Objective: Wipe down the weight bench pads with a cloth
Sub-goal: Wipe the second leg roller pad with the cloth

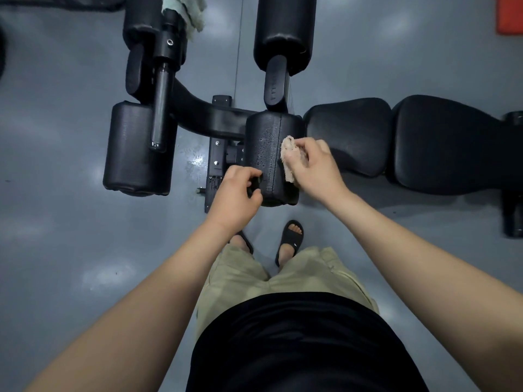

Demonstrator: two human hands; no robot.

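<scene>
A black roller pad [267, 142] of the weight bench lies right below me, wet with droplets. My right hand [314, 165] grips a crumpled beige cloth [288, 159] and holds it against the pad's right side. My left hand [236, 195] curls its fingers round the pad's left near edge. The seat pad [348, 131] and back pad [452, 142] stretch off to the right.
Three more black roller pads stand at the left [135, 154], upper left [141, 21] and upper middle [283, 32]. A pale green towel [185, 12] hangs on the frame at the top. Wet spots mark the grey floor [195, 159]. My sandalled feet [291, 239] stand close to the bench.
</scene>
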